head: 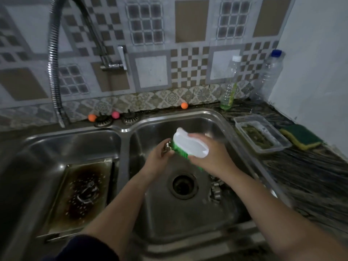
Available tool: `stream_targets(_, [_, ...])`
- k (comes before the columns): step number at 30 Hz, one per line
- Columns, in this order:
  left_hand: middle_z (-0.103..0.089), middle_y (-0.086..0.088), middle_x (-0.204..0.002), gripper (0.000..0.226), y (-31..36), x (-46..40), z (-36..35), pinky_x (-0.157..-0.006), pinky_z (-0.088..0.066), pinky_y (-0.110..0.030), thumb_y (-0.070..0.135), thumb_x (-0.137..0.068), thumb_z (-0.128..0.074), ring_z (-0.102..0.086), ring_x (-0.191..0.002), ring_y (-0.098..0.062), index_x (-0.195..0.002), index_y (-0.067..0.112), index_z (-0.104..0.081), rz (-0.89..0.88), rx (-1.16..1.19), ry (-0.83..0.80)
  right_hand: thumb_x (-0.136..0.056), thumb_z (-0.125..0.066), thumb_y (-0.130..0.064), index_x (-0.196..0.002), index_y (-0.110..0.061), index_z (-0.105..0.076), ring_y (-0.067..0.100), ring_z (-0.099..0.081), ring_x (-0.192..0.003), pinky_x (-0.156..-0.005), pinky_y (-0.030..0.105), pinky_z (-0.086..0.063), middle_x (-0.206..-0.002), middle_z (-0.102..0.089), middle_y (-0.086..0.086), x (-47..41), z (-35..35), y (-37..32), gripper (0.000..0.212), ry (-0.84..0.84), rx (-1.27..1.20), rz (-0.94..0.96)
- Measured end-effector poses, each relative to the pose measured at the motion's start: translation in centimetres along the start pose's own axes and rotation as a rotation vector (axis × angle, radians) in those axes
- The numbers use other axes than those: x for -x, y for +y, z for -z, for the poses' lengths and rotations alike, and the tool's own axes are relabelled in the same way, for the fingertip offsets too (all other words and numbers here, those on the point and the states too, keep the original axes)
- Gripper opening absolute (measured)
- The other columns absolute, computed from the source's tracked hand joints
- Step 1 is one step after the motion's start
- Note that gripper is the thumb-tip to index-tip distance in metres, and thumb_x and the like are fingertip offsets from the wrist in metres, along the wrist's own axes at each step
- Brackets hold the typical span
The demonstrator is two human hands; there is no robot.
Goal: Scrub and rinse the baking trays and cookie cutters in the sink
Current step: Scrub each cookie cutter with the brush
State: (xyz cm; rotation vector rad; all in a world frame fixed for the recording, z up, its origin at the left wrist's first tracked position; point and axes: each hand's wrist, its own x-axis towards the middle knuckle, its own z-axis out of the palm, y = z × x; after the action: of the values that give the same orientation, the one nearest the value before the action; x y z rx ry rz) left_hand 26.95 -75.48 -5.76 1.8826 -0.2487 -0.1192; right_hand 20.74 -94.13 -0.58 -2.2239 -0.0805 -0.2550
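The left hand [160,154] is curled around a small metal cookie cutter [167,147], holding it up over the right basin of the sink [222,117]; most of the cutter is hidden by the fingers, so its shape cannot be made out.

Far left, a flexible chrome faucet hose [53,72] arches down from the tiled wall toward the back rim. Below it, in the left basin, a baking tray [84,193] lies flat, its middle covered by a dark burnt patch with water pooled on it. On the rim behind the divider sit two metal drain strainers [103,120] with an orange ball [92,117] and a pink ball [115,114] beside them; another orange ball [184,105] sits further along the back edge.

In the right basin, the right hand [211,157] grasps a scrub brush [190,146] with a white back and green bristles, the bristles pressed against the cutter in the left hand. Below the hands is the open drain [183,185], and just right of it more cookie cutters [216,189] lie on the basin floor.

On the dark counter to the right stand a bottle with green liquid [228,87] and a clear bottle with a blue cap [269,76]. Nearer are a clear plastic container [261,135] and, beside it, a green and yellow sponge [301,136].
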Motion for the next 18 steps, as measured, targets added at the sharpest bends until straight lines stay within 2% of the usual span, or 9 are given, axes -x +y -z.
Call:
stream_targets(2, [-0.063, -0.011, -0.11, 0.043, 0.0, 0.6, 1.1, -0.101, -0.046, -0.036, 0.002, -0.091, -0.057, -0.062, -0.101, -0.016, -0.134, 0.009, -0.051, -0.004, 0.024, -0.012, -0.072, -0.076, -0.017, -0.128, -0.037, -0.056, 0.011, -0.053, -0.115, -0.088, 0.021, -0.042, -0.126, -0.059, -0.008, 0.0, -0.7, -0.6, 0.062, -0.032, 0.068, 0.023])
stream_targets(4, [-0.064, -0.015, -0.114, 0.042, -0.1, 1.1, 1.9, -0.101, -0.047, -0.038, 0.003, -0.091, -0.058, -0.064, -0.103, -0.019, -0.132, 0.008, -0.051, 0.022, 0.063, 0.007, -0.073, -0.075, -0.017, -0.128, -0.035, -0.056, 0.012, -0.054, -0.117, -0.092, 0.023, -0.043, -0.127, -0.06, -0.006, -0.3, -1.2, -1.5, 0.061, 0.017, 0.086, 0.033])
stream_targets(6, [-0.064, -0.017, -0.117, 0.042, 0.0, 1.4, 2.7, -0.099, -0.047, -0.035, 0.003, -0.092, -0.057, -0.063, -0.107, -0.021, -0.133, 0.007, -0.051, 0.013, 0.077, 0.013, -0.073, -0.075, -0.015, -0.128, -0.034, -0.057, 0.011, -0.053, -0.118, -0.095, 0.022, -0.042, -0.128, -0.059, -0.006, -0.3, -1.8, -2.5, 0.061, 0.039, 0.079, 0.061])
stream_targets(10, [-0.066, -0.014, -0.112, 0.04, 0.1, 2.1, 3.7, -0.094, -0.047, -0.029, 0.002, -0.091, -0.058, -0.062, -0.101, -0.017, -0.13, 0.006, -0.053, -0.024, 0.068, 0.023, -0.072, -0.075, -0.018, -0.127, -0.038, -0.056, 0.012, -0.054, -0.116, -0.091, 0.02, -0.042, -0.127, -0.06, -0.006, 0.2, -2.9, -3.2, 0.062, 0.003, 0.167, 0.105])
stream_targets(12, [-0.066, -0.01, -0.111, 0.043, -0.1, 2.5, 4.0, -0.092, -0.048, -0.023, 0.012, -0.088, -0.065, -0.062, -0.101, -0.015, -0.129, 0.007, -0.052, -0.002, 0.116, 0.06, -0.075, -0.074, -0.016, -0.129, -0.034, -0.056, 0.015, -0.053, -0.117, -0.09, 0.02, -0.041, -0.127, -0.06, -0.004, -0.1, -2.9, -3.3, 0.06, 0.065, 0.165, 0.058])
stream_targets(14, [-0.064, -0.009, -0.118, 0.055, 0.0, 2.7, 4.3, -0.097, -0.049, -0.031, 0.031, -0.082, -0.072, -0.061, -0.109, -0.018, -0.128, 0.012, -0.051, 0.053, 0.305, 0.104, -0.075, -0.073, -0.016, -0.129, -0.033, -0.056, 0.013, -0.052, -0.117, -0.09, 0.022, -0.043, -0.129, -0.059, -0.006, 0.0, -2.8, -3.7, 0.058, 0.108, 0.099, 0.02])
stream_targets(15, [-0.062, -0.01, -0.12, 0.055, 0.3, 2.5, 4.5, -0.099, -0.048, -0.036, 0.032, -0.083, -0.07, -0.06, -0.111, -0.019, -0.129, 0.012, -0.048, 0.117, 0.473, 0.146, -0.075, -0.074, -0.018, -0.128, -0.033, -0.055, 0.011, -0.051, -0.116, -0.088, 0.021, -0.043, -0.128, -0.058, -0.009, 0.4, -3.0, -4.1, 0.058, 0.112, 0.057, 0.015])
stream_targets(16, [-0.061, -0.011, -0.119, 0.048, 0.8, 2.2, 4.8, -0.099, -0.048, -0.036, 0.028, -0.089, -0.065, -0.061, -0.109, -0.02, -0.13, 0.011, -0.047, 0.187, 0.65, 0.18, -0.076, -0.075, -0.019, -0.127, -0.033, -0.055, 0.008, -0.051, -0.114, -0.085, 0.017, -0.042, -0.127, -0.057, -0.012, 0.9, -3.3, -4.4, 0.057, 0.12, 0.016, 0.018])
stream_targets(18, [-0.066, -0.009, -0.101, 0.031, 1.7, 1.6, 5.2, -0.085, -0.053, -0.026, 0.022, -0.095, -0.056, -0.065, -0.091, -0.014, -0.121, 0.004, -0.053, 0.296, 0.878, 0.208, -0.077, -0.075, -0.021, -0.127, -0.034, -0.054, 0.003, -0.05, -0.11, -0.08, 0.006, -0.037, -0.124, -0.055, -0.019, 1.8, -4.3, -5.2, 0.055, 0.172, -0.051, 0.041])
